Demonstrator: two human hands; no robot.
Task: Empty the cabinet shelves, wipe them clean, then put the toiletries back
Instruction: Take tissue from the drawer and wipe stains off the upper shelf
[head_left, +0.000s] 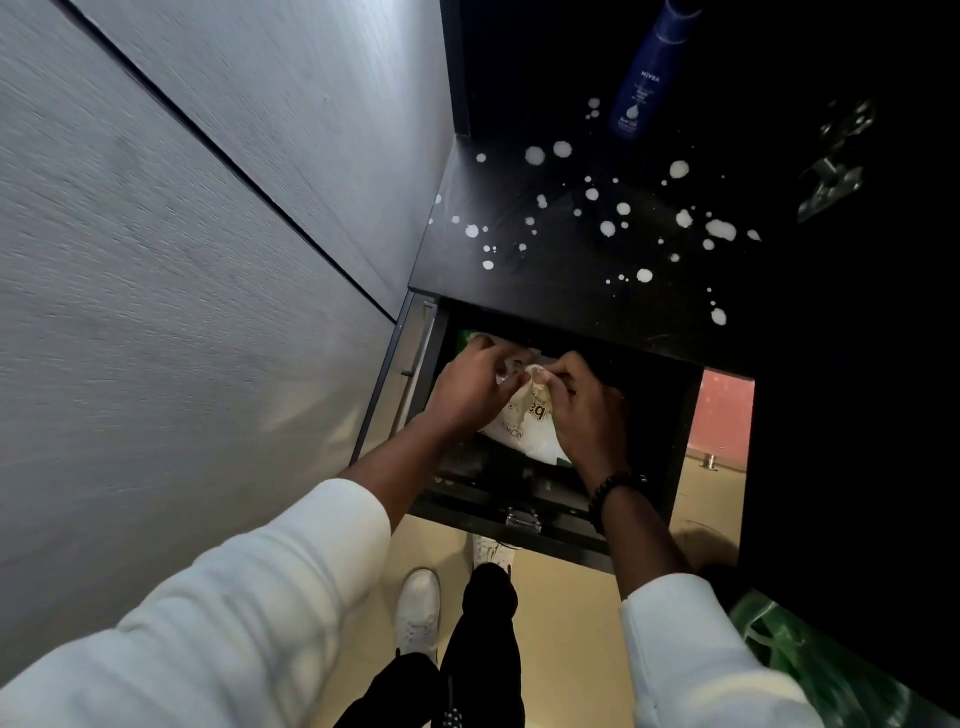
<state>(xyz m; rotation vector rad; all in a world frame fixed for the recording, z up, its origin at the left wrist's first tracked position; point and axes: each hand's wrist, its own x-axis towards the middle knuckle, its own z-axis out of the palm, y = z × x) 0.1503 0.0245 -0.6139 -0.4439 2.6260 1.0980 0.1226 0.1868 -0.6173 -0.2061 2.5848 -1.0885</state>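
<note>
- Both hands are down in the open drawer (670, 415): left hand (467, 389) and right hand (582, 410) each pinch the white packet (524, 421), probably tugging out a wipe.
- Blue lotion bottle (644, 73) stands on the white-spattered shelf (571, 244), so cleaning isn't done yet.

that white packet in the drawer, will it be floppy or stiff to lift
Probably floppy: the white packet creases and bulges where the left hand and right hand pinch its top. Its glossy film may be slippery. It looks light for its size, though its contents are unseen.
</note>
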